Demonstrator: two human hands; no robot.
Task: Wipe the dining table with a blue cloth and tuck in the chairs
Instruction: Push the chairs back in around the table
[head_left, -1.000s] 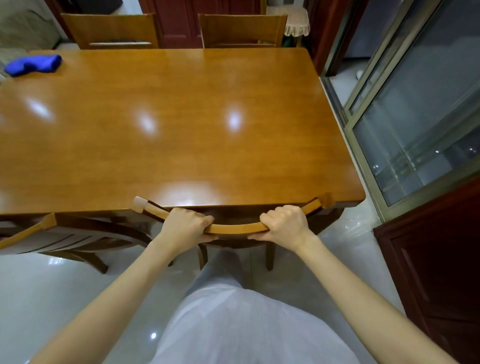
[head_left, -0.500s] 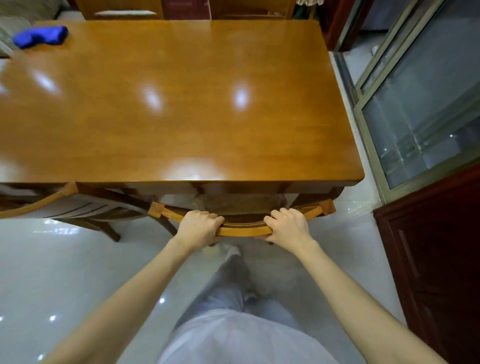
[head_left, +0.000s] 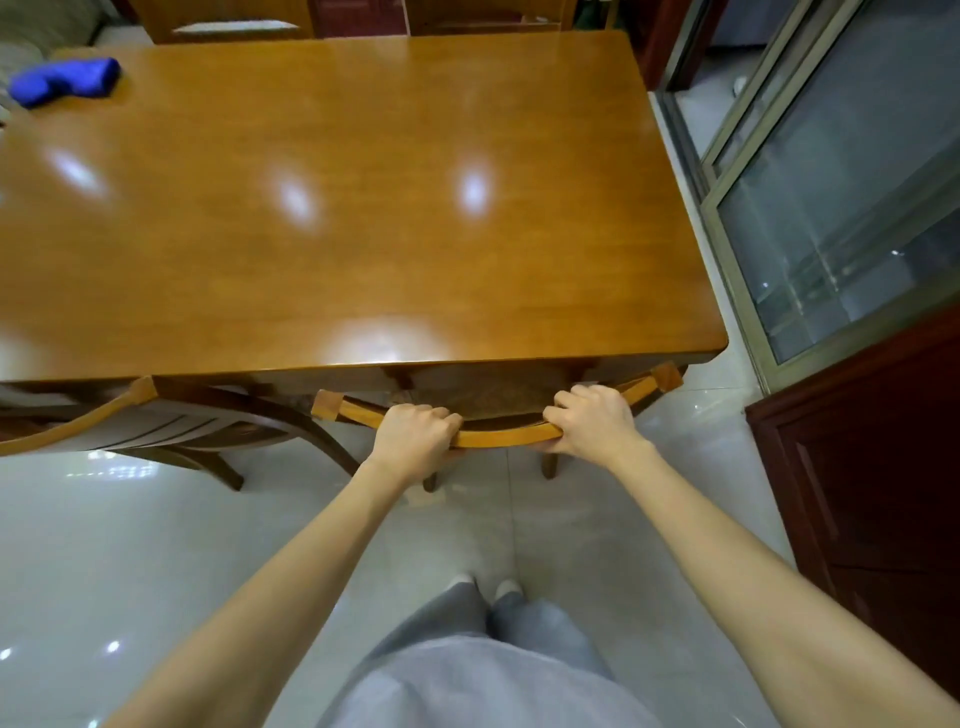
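A glossy wooden dining table (head_left: 363, 218) fills the upper view. A crumpled blue cloth (head_left: 65, 81) lies on its far left corner. At the near edge, a wooden chair (head_left: 501, 439) is pushed partly under the table, its curved top rail just outside the edge. My left hand (head_left: 415, 439) grips that rail left of centre and my right hand (head_left: 592, 421) grips it right of centre. A second chair (head_left: 130, 421) sits beside it on the left, angled and partly under the table.
Two more chairs (head_left: 234, 23) stand at the table's far side. A sliding glass door (head_left: 841, 208) runs along the right, and a dark red cabinet (head_left: 872, 467) stands at the near right. The floor is shiny white tile (head_left: 130, 561).
The chair I hold has slid away from the table's edge towards me, so its seat now shows, and I have stepped back. Both hands keep their grip on the rail.
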